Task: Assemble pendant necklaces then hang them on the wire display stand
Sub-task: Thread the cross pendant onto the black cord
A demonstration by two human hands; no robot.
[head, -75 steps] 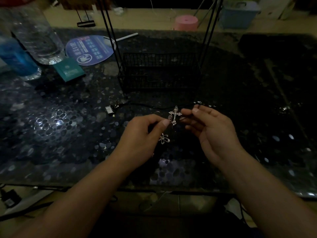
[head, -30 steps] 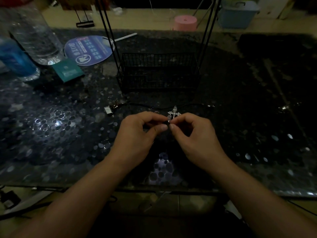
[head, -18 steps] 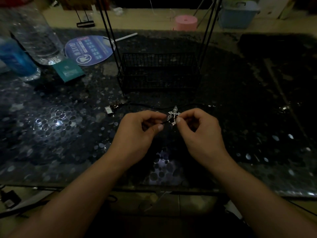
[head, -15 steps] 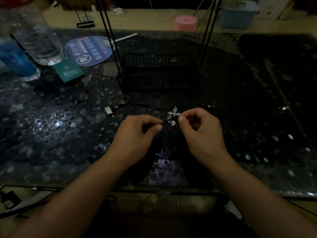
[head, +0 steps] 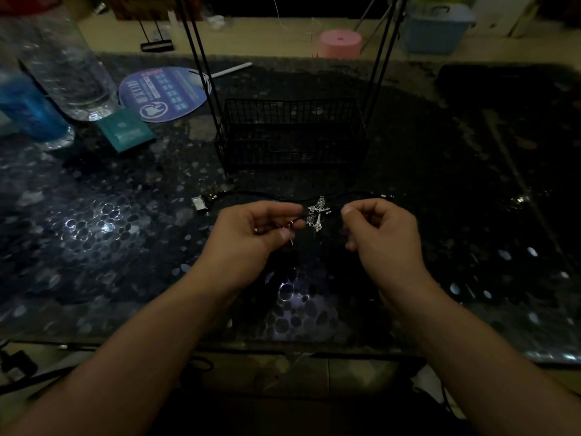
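**Cross pendant strung between two pinching hands**

Both hands are raised just above the dark pebble-patterned table (head: 94, 240), near its front edge. Left hand (head: 251, 234) has fingers curled, thumb & forefinger pinching a thin black cord (head: 302, 219) — small metal rings show at its fingertips, too dim to tell exactly how they're held. Right hand (head: 380, 237) is curled too, thumb tip against forefinger; it looks to pinch the cord's other side, though the cord itself is nearly lost against the dark top there.

Between the hands hangs a silver cross pendant (head: 318, 214), ornate, roughly upright, closer to the left fingertips than the right.

Just behind the hands another black cord (head: 270, 194) lies across the table, w/ a small silvery clasp piece (head: 199, 203) at its left end. Beyond that stands the black wire display stand (head: 292, 133) — a mesh basket base w/ thin rods rising out of view.

Far left: clear plastic bottle (head: 63, 67), blue bottle (head: 25, 108), teal packet (head: 125, 129), round printed hand fan (head: 166, 92). Past the table's far edge, a pink stool (head: 341, 44) and blue lidded bin (head: 437, 26).
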